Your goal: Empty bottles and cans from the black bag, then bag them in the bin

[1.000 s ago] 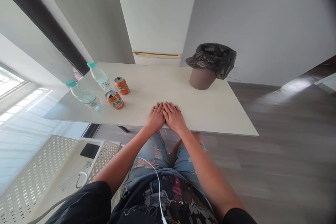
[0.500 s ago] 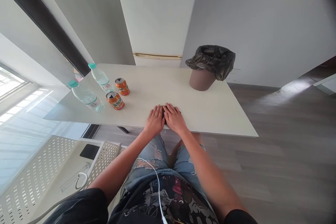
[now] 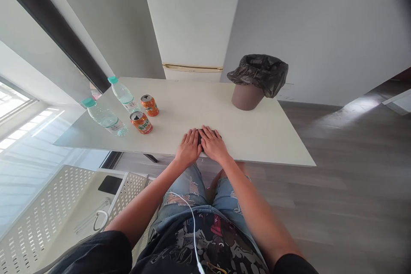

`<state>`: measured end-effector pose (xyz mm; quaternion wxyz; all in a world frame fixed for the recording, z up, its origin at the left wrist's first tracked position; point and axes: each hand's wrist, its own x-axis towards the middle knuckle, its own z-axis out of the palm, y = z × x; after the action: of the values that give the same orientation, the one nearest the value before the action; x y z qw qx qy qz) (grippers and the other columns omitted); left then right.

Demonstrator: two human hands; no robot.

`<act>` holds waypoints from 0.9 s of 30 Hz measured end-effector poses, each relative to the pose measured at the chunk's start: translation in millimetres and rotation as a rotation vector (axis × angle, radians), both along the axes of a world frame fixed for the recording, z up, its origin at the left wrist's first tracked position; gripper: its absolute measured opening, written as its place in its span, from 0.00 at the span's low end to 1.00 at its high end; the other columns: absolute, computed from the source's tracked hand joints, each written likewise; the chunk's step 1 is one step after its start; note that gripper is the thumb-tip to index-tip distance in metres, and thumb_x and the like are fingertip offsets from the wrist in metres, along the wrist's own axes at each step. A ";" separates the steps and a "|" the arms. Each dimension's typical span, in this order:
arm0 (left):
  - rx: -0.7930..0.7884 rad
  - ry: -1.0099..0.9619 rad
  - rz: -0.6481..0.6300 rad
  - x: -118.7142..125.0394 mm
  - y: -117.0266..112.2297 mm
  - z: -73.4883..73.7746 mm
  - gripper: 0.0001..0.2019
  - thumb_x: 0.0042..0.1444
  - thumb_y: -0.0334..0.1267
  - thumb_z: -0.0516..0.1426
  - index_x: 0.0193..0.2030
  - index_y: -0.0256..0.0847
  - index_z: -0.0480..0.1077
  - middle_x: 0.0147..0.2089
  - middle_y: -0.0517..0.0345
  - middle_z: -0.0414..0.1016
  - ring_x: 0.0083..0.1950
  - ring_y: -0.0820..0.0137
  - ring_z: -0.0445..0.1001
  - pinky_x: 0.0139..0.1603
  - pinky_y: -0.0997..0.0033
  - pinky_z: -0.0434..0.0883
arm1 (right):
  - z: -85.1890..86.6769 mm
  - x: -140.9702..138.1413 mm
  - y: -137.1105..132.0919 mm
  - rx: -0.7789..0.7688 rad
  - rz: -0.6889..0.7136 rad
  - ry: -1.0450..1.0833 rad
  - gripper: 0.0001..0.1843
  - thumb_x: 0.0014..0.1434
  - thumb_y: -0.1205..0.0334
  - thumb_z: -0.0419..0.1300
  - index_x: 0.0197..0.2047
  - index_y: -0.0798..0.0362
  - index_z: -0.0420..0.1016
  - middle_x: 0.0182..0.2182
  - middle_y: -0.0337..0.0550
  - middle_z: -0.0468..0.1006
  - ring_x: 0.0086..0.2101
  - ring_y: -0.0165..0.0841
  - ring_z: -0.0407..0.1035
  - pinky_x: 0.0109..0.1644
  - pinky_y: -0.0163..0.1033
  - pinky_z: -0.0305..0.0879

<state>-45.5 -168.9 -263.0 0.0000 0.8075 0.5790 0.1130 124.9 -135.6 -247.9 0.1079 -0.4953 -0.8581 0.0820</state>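
My left hand (image 3: 189,147) and my right hand (image 3: 213,144) lie flat, side by side, at the near edge of a white table (image 3: 257,137). Their fingers are stretched out and point away from me. Beneath them, mostly covered, is a flat black object (image 3: 201,142) whose kind I cannot make out. To the left stand two orange drink cans, a nearer can (image 3: 141,123) and a farther can (image 3: 150,106), both with opened tops. Beyond them are two clear bottles with teal caps, one bottle (image 3: 104,116) nearer and another bottle (image 3: 123,94) farther back.
A brown trash bin (image 3: 246,97) lined with a black plastic bag (image 3: 272,75) stands at the table's back right. A white fridge (image 3: 192,17) rises behind the table. At lower left, a perforated white rack (image 3: 58,197) holds a black phone (image 3: 110,184) and a white hook (image 3: 101,220).
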 end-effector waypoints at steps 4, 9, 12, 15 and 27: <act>0.007 -0.002 0.008 1.4 0.9 -1.7 0.32 0.74 0.40 0.44 0.79 0.24 0.53 0.81 0.36 0.49 0.83 0.50 0.48 0.81 0.47 0.53 | 0.6 -0.5 -1.2 0.020 -0.002 0.004 0.32 0.78 0.58 0.37 0.80 0.53 0.57 0.79 0.46 0.51 0.77 0.41 0.48 0.80 0.58 0.47; 0.008 -0.006 0.004 1.7 0.9 -2.6 0.32 0.74 0.40 0.44 0.79 0.22 0.53 0.81 0.34 0.49 0.83 0.49 0.49 0.81 0.46 0.54 | 0.9 -0.9 -1.9 0.027 -0.004 0.009 0.32 0.78 0.58 0.38 0.80 0.53 0.57 0.79 0.46 0.51 0.77 0.41 0.48 0.80 0.59 0.46; 0.008 0.002 0.004 1.6 0.5 -2.4 0.32 0.74 0.40 0.44 0.79 0.22 0.53 0.81 0.35 0.49 0.82 0.49 0.49 0.81 0.47 0.54 | 1.3 -1.3 -2.0 0.025 -0.009 0.009 0.32 0.78 0.59 0.39 0.80 0.52 0.58 0.79 0.45 0.51 0.77 0.41 0.48 0.80 0.59 0.45; 0.007 0.007 0.010 1.7 0.5 -2.4 0.32 0.74 0.40 0.44 0.79 0.22 0.53 0.81 0.35 0.49 0.82 0.49 0.49 0.81 0.47 0.54 | 2.4 -1.8 -2.0 0.010 -0.009 0.000 0.32 0.77 0.59 0.39 0.80 0.51 0.57 0.79 0.45 0.51 0.77 0.41 0.48 0.80 0.59 0.45; 0.003 0.041 0.009 0.9 1.5 -2.8 0.32 0.75 0.41 0.43 0.79 0.22 0.53 0.82 0.37 0.47 0.83 0.50 0.48 0.81 0.48 0.53 | 2.4 -3.3 -3.4 0.009 -0.026 -0.032 0.33 0.78 0.57 0.37 0.81 0.53 0.55 0.80 0.44 0.49 0.78 0.40 0.47 0.80 0.59 0.45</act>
<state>-44.7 -167.4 -265.8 -0.0135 0.8070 0.5824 0.0970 121.6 -139.0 -245.5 0.0974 -0.5070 -0.8537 0.0687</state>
